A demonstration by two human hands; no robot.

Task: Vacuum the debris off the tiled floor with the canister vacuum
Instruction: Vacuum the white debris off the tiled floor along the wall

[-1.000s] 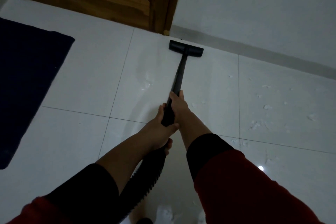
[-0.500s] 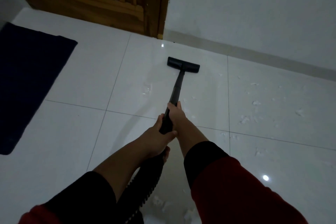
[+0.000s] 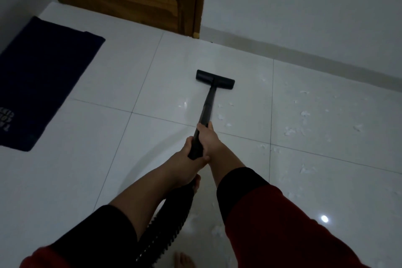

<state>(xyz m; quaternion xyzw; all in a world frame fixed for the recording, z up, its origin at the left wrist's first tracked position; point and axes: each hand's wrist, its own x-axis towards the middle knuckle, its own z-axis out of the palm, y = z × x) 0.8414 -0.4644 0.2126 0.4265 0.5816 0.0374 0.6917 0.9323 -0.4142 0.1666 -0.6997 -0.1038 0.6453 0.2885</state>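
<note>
While both hands clasp the rigid black vacuum wand (image 3: 206,111), I keep the flat black floor nozzle (image 3: 215,79) planted on the glossy white tiled floor (image 3: 108,159), a little short of the wall. My right hand (image 3: 207,139) wraps the wand higher up; my left hand (image 3: 191,159) clenches it just below, where the ribbed black hose (image 3: 169,224) joins. I judge the wand stiff and light and the hose limp and dragging, so a two-handed hold near that joint steers best. Scattered white fluffy debris (image 3: 304,115) lies to the right of the nozzle, probably featherweight and easily blown about.
</note>
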